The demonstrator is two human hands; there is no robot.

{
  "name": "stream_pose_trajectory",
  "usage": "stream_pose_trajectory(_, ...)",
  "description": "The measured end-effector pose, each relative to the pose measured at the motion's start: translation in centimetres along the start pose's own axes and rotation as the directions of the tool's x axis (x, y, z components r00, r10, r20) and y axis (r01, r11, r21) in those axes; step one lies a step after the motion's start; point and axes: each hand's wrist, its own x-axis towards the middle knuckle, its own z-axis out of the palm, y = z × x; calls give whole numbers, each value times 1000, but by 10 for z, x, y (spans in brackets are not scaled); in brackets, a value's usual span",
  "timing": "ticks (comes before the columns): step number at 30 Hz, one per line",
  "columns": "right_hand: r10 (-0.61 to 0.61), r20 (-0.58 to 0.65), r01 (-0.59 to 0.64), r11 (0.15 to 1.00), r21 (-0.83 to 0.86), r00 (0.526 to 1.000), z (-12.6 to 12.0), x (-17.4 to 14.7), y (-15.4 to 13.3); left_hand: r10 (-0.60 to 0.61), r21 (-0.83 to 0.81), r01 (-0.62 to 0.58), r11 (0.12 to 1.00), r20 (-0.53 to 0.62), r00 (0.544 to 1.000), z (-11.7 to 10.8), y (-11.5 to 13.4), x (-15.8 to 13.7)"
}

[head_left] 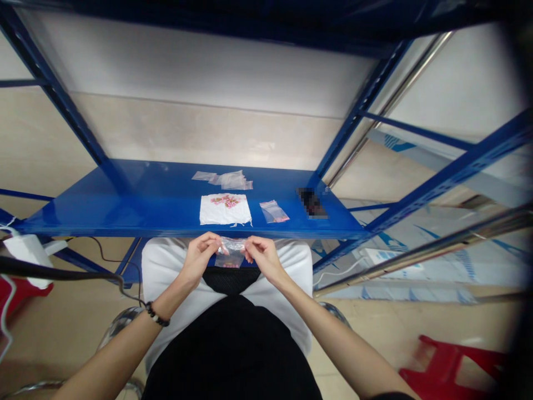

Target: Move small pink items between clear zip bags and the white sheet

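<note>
Between my two hands, over my lap and just in front of the shelf edge, hangs a small clear zip bag [230,256] with a few pinkish bits at its bottom. My left hand [200,253] pinches its upper left corner. At the upper right corner, the fingers of my right hand [263,254] are closed on the same bag. Beyond them on the blue shelf lies a white cloth [216,214] with small pink pieces [226,201] on it. To its right is another clear zip bag [273,211]; behind it, several flat clear bags [231,180] overlap.
The blue metal shelf [158,200] spans the view, with uprights at both sides. A dark, pixelated phone-like object [311,202] lies at its right. A white plug or adapter [31,255] with cables is at the left. A red stool [449,366] stands lower right.
</note>
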Motion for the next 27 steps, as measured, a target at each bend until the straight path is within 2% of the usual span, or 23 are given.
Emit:
stream_pose_trajectory(5,-7,-16,8,1000,23,1000,3,-1,-3,-9,-78,8,997,-3,1000,2,-2,-1)
stream_pose_trajectory(11,6,58,-11,997,77,998,-1,0,-6,53,14,-54,998,26,998,-1,3,2)
stream_pose_trajectory(15,-7,70,2,997,74,998,-1,1,-6,53,35,-55,998,50,997,0,4,2)
stream_pose_trajectory(27,-4,136,7,1000,-22,991,5,-4,-5,-23,7,22,1000,211,977,7,2,-3)
